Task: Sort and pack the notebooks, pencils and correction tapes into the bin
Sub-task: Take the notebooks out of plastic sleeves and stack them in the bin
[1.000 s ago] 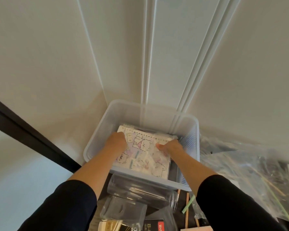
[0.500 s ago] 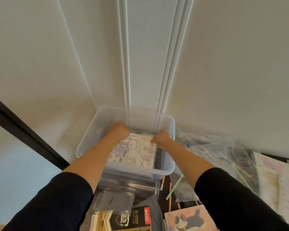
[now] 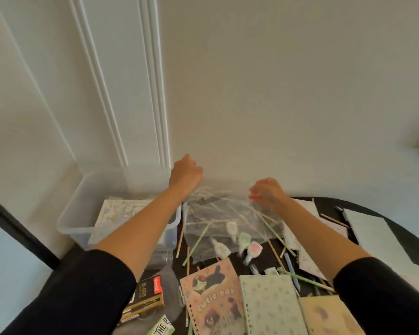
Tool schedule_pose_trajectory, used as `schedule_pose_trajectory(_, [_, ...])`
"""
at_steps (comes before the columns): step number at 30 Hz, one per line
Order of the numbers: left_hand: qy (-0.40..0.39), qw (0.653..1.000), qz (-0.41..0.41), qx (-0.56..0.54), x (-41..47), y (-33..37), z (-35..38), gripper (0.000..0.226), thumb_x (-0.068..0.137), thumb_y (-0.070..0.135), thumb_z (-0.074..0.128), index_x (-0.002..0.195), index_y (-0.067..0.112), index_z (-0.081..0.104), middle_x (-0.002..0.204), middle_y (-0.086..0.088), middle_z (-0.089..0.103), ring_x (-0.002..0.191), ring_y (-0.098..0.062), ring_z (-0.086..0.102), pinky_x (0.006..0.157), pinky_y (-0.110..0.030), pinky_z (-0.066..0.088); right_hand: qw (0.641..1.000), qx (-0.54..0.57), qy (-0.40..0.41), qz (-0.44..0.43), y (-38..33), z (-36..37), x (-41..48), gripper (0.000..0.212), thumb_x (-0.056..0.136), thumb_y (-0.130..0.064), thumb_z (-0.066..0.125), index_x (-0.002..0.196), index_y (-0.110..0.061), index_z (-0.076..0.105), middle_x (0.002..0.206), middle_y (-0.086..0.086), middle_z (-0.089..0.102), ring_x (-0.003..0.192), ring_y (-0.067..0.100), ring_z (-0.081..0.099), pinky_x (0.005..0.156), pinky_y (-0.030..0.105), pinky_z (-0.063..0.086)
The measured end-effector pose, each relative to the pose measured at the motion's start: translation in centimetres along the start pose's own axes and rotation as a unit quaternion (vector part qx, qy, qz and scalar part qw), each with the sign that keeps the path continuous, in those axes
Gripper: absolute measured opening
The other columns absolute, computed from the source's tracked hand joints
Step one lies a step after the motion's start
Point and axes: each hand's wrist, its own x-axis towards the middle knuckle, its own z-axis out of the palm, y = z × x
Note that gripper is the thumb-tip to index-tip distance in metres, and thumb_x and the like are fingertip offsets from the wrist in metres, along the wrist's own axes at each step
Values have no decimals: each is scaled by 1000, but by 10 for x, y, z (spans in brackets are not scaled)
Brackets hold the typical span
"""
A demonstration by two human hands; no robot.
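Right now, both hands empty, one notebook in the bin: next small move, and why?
Probably lower the right hand to the pink "Cutie Day" spiral notebook: it and the left hand hold nothing, the clear plastic bin holds one white patterned notebook, and this one lies unpacked close by.

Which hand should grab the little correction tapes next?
Right, probably. The right hand hovers empty over the plastic bag, just beyond the correction tapes. The left hand is farther off, up by the far corner of the bin.
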Motion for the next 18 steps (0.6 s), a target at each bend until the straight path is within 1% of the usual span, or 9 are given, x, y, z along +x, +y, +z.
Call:
schedule_pose_trajectory(1, [-18,1000,12,4,-10,8,15,23,88,10,41,107,2,50,99,-18,60,86,-34,62,75,-36,49,1000,-6,22,3,14,-20,-3,33,91,10,43,63,-7,40,75,19,47,59,23,53,62,32,41])
schedule_pose_trajectory(4, [-89,995,21,49,-40,18,66,24,89,10,43,111,2,48,95,-14,59,86,-30,59,72,-35,46,996,-37,70,40,63,-67,-8,26,88,6,50,66,-7,46,95,18,51,78,25,50,86,40,46])
schedule_pose_trajectory(6, [-139,985,25,98,-53,11,98,26,91,11,46,116,2,47,104,-13,55,95,-28,55,77,-35,44,994,-40,80,69,91,-82,-8,22,86,5,53,68,-6,49,95,16,52,84,26,50,89,39,46])
schedule_pose_trajectory(8, [-169,975,30,138,-61,-3,128,31,92,11,48,121,3,46,119,-15,52,108,-29,51,86,-36,43,993,-37,88,67,115,-88,-1,7,85,4,55,82,-3,55,95,13,52,94,28,49,88,41,44])
schedule_pose_trajectory(10, [-156,966,54,198,-67,-19,160,36,91,10,49,126,4,43,128,-15,48,117,-30,45,91,-36,40,991,-66,106,39,140,-89,14,22,85,2,55,106,0,56,99,13,51,98,28,49,88,38,46])
schedule_pose_trajectory(11, [-137,957,77,242,-67,-27,170,38,90,7,49,128,4,42,131,-15,45,121,-30,41,93,-36,39,991,-76,112,20,146,-85,19,27,85,2,54,112,-1,56,101,13,52,96,27,50,84,35,46])
schedule_pose_trajectory(12, [-116,945,108,287,-66,-34,183,40,89,4,48,129,5,41,133,-14,43,124,-30,37,95,-35,37,990,-87,115,3,154,-81,26,28,86,1,51,114,-2,57,104,14,55,96,26,52,82,34,46])
schedule_pose_trajectory(14, [-72,917,171,353,-60,-48,209,45,87,1,48,130,8,38,135,-12,38,128,-28,30,96,-34,34,989,-96,108,-38,166,-71,43,26,90,-3,48,114,-5,58,113,16,58,101,27,55,87,34,47])
schedule_pose_trajectory(18, [-20,896,223,383,-52,-69,246,50,87,3,51,133,12,35,137,-10,35,130,-28,27,92,-33,34,985,-111,99,-92,186,-54,69,26,90,-8,49,113,-13,60,108,8,60,93,18,55,75,27,45])
